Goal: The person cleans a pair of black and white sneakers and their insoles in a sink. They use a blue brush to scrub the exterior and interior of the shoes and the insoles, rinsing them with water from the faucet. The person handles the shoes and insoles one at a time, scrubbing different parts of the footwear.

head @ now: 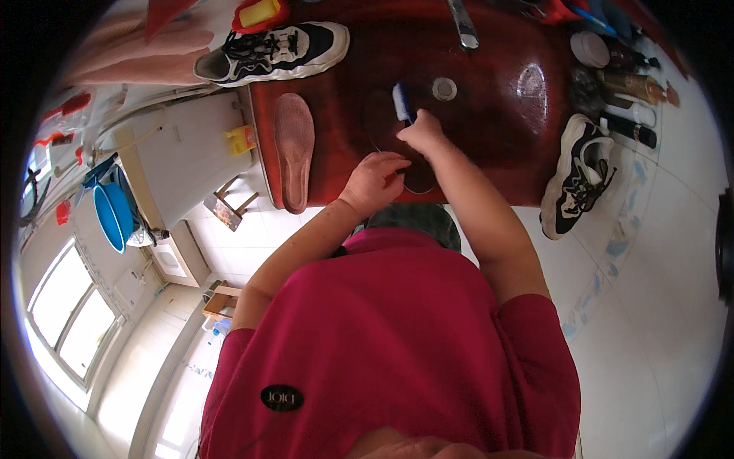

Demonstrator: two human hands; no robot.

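Observation:
A blue-handled scrub brush point(401, 102) with white bristles is held in my right hand point(423, 131), over the dark red sink basin point(487, 143). Beneath the brush lies a dark, flat thing point(381, 109) with a thin pale edge, outlined like a shoe insole. My left hand point(375, 179) is at its near left side, fingers bent and somewhat spread; whether they grip its edge is hard to see. Further left, a brownish-pink insole point(294, 152) rests on the sink's rim. A black-and-white sneaker point(281, 53) lies at the back left, and its match point(576, 178) at the right edge.
Behind the drain point(444, 89) is a metal faucet point(463, 28). Yellow soap point(258, 12) sits in a red dish at the back left. Several bottles and tubes point(631, 86) line the right side by the tiled wall. A small stool point(226, 206) and a blue basin point(112, 218) are at left.

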